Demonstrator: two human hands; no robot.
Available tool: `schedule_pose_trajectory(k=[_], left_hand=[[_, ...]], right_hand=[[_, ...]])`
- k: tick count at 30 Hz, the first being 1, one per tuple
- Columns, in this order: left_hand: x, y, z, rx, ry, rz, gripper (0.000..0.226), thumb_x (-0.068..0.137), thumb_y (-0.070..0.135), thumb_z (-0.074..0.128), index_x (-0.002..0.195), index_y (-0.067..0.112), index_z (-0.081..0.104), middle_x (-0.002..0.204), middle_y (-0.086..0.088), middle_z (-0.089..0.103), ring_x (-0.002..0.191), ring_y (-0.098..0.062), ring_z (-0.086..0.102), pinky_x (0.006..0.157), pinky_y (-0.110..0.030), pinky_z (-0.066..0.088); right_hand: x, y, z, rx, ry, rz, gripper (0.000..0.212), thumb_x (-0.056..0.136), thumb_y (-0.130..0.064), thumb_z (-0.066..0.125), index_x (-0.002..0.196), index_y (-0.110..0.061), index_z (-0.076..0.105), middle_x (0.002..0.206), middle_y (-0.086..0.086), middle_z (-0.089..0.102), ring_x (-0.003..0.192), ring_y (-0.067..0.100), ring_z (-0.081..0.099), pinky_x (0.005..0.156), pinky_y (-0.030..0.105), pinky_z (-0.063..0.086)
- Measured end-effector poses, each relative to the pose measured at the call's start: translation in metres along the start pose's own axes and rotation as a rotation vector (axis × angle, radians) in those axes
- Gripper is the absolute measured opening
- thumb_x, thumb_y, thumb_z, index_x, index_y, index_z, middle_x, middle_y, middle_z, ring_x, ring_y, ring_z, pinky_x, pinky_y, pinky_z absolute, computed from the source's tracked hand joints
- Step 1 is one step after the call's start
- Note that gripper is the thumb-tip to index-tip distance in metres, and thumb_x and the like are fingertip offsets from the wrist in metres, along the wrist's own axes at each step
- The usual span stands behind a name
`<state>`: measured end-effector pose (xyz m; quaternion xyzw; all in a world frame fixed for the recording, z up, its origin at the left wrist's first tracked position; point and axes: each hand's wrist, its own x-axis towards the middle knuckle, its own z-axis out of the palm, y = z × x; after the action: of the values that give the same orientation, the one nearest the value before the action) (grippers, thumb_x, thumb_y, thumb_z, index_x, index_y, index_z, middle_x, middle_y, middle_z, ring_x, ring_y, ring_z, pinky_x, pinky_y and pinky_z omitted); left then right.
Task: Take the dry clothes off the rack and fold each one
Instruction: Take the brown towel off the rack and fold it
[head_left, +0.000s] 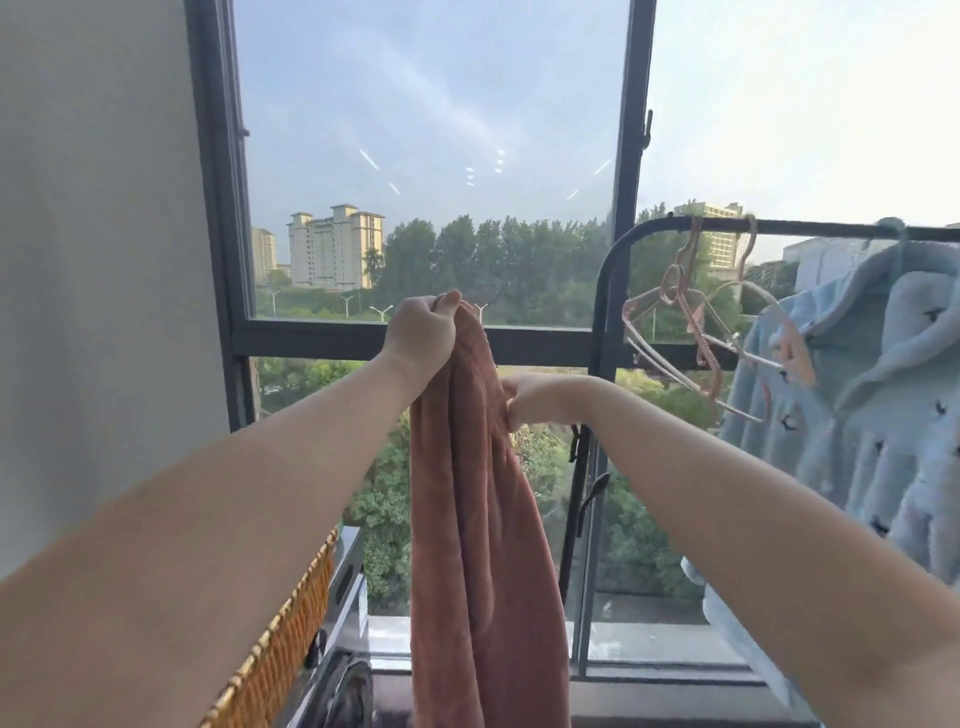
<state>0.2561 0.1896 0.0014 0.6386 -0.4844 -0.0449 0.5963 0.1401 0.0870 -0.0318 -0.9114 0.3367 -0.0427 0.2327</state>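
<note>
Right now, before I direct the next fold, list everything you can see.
rust-pink fleece cloth: one, rust-pink, held up at centre
black metal drying rack: one, black, right
light blue fleece garment: one, light blue, hung on the rack
thin plastic hangers: at least two, pink, empty, on the rack rail
woven wicker basket: one, tan, lower left
dark-framed window: one, dark grey, behind
hands: two; left hand grips the cloth's top, right hand pinches its side lower

right hand (524, 400) fingers behind towel (467, 493); towel's bottom cut off
</note>
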Motion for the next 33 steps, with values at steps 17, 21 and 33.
schedule_pose_trajectory(k=[17,21,33], left_hand=[[-0.101,-0.122,-0.218,-0.206,0.336,-0.423,0.035,0.096,0.043,0.048,0.083,0.011,0.056,0.088,-0.009,0.059,0.096,-0.031,0.063,0.092,-0.045,0.051],[-0.119,-0.156,-0.271,-0.226,0.482,-0.485,0.036,0.095,0.039,0.051,0.107,0.006,0.061,0.093,-0.011,0.062,0.098,-0.032,0.064,0.092,-0.047,0.051],[-0.166,-0.203,-0.368,0.311,0.253,-0.726,0.038,0.086,0.050,0.059,0.086,0.013,0.065,0.079,-0.003,0.061,0.074,-0.019,0.059,0.067,-0.026,0.046]], right_hand=[[0.037,-0.136,0.169,0.680,-0.733,-0.208,0.038,0.090,0.000,0.048,0.127,0.006,0.047,0.125,0.019,0.058,0.114,0.030,0.056,0.106,0.043,0.041],[0.053,-0.194,0.217,0.617,-0.770,-0.213,0.020,0.097,-0.002,0.043,0.111,0.001,0.056,0.104,0.012,0.070,0.096,0.024,0.067,0.100,0.041,0.047],[0.108,-0.304,0.275,0.534,-0.552,-0.350,0.007,0.091,-0.012,0.062,0.092,-0.005,0.063,0.087,0.014,0.067,0.069,0.022,0.065,0.077,0.042,0.056]])
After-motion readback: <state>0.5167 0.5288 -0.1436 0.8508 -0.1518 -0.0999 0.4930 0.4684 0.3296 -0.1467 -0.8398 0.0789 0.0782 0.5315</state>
